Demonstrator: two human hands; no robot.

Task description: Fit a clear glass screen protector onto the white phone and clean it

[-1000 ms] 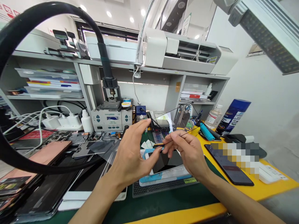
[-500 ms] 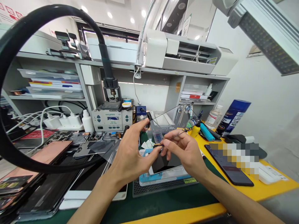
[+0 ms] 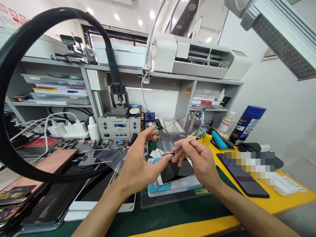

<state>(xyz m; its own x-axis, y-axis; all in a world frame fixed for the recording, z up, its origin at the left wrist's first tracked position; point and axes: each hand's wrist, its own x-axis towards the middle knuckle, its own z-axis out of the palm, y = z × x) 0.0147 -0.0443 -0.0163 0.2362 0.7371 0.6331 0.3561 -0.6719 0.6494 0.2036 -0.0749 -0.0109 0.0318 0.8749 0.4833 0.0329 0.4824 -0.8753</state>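
My left hand (image 3: 139, 161) grips a clear sheet with thin dark edges (image 3: 175, 134) at its left side, fingers at the upper corner and thumb at the lower one. A small green bit (image 3: 156, 127) shows at the left fingertip. Pinched in my right hand (image 3: 197, 158) is a slim tool like tweezers (image 3: 194, 139), its tip close to the left thumb and the sheet's near edge. What the tip touches is too small to make out. Below both hands, a black-screened device (image 3: 176, 172) lies on a blue and white package (image 3: 170, 189).
A magnifier-like black hose loop (image 3: 10, 65) arches at left, above phone parts and screens (image 3: 49, 194). Behind stands a grey rework station (image 3: 118, 127). To the right are a dark phone (image 3: 243, 176), a yellow bottle (image 3: 207, 137) and a blue spray can (image 3: 247, 125).
My right hand has shifted slightly and its slim tool now shows more clearly above the fingers. The green bit at the left fingertip has come into sight. The sheet stays held.
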